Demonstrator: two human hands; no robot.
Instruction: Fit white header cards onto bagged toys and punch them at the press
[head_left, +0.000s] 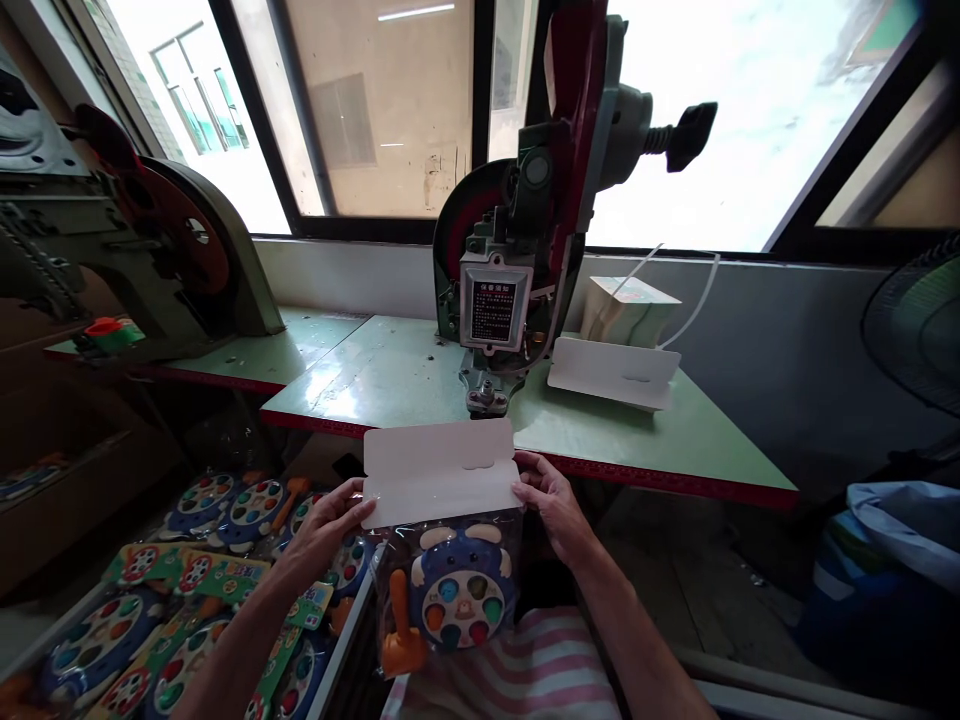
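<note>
Between my two hands is a white folded header card (435,475) with a hang-hole cut in it. Below the card hangs a clear plastic bag holding a blue animal-faced toy (463,590) with coloured round buttons and an orange toy hammer (402,628). My left hand (334,515) pinches the card's left end at the bag's top. At the right end, my right hand (551,495) grips it between thumb and fingers. Just beyond the card stands the stapling head (487,395) of a dark green and red machine (517,210).
A stack of cards (630,310) and a loose folded card (615,375) lie right of the machine on the green table (397,370). Packed toys fill a crate (349,640) at lower left. Another machine (180,240) stands left, a fan (915,320) right.
</note>
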